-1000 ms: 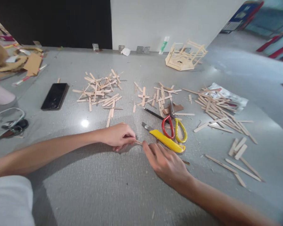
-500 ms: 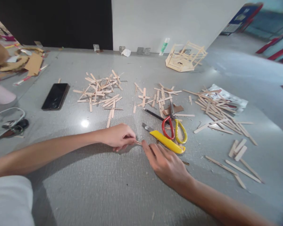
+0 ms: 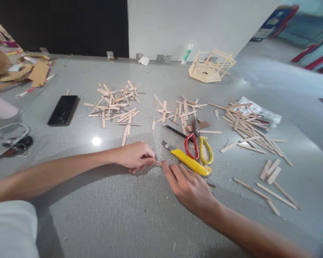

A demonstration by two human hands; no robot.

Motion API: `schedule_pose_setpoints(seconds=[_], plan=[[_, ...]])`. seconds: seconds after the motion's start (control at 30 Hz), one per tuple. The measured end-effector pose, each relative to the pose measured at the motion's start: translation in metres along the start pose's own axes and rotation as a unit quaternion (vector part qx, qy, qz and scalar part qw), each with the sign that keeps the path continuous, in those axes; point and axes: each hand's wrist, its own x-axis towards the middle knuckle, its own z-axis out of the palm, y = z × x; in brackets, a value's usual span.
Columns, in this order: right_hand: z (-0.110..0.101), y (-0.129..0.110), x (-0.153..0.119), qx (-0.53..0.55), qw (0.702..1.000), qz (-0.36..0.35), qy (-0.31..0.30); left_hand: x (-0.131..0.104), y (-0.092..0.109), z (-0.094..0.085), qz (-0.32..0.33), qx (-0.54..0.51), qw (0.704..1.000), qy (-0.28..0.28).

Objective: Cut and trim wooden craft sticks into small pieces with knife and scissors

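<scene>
Between my hands, just above the grey table, is a short piece of wooden stick (image 3: 158, 163), most of it hidden by fingers. My left hand (image 3: 137, 156) pinches its left end with thumb and fingertips. My right hand (image 3: 190, 182) is closed on the other end, fingers bent and pressed together. Right behind the right hand lie a yellow box cutter (image 3: 191, 162) with its blade out and scissors (image 3: 199, 147) with one red and one yellow handle. A black pen (image 3: 174, 130) lies partly under the scissors.
Wooden stick pieces (image 3: 115, 102) lie scattered behind my left hand, with a larger stick pile (image 3: 247, 125) at right. A stick frame model (image 3: 211, 68) and a glue tube (image 3: 187, 53) are by the wall. A phone (image 3: 64, 110) and cable (image 3: 13, 125) lie left.
Almost nothing differs. Both hands keep their hold on the stick piece, and the view has shifted very slightly.
</scene>
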Motion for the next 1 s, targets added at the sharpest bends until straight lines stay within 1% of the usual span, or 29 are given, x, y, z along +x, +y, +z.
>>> schedule_pose_setpoints(seconds=[0.1, 0.2, 0.33, 0.53, 0.73, 1.0], plan=[[-0.0009, -0.0019, 0.0005, -0.018, 1.000, -0.001, -0.012, 0.0003, -0.0012, 0.0005, -0.003, -0.006, 1.000, 0.001], [-0.0010, -0.0034, 0.0014, -0.028, 0.999, 0.012, -0.024, 0.0006, -0.0023, 0.0007, 0.001, -0.010, 1.000, 0.002], [0.0006, -0.0030, 0.0023, -0.028, 0.999, 0.021, -0.017, 0.0006, -0.0006, 0.0007, 0.001, -0.008, 1.000, 0.004], [0.0021, -0.0007, 0.0026, -0.007, 1.000, 0.013, -0.007, 0.0003, -0.0006, 0.0010, 0.003, -0.023, 1.000, 0.003], [0.0029, 0.0005, 0.0018, -0.006, 1.000, 0.006, -0.010, 0.0001, -0.0006, 0.0005, -0.002, -0.012, 1.000, 0.001], [0.0032, 0.0007, 0.0008, 0.001, 1.000, 0.010, -0.014, -0.0003, -0.0057, 0.0018, 0.018, -0.019, 1.000, 0.010]])
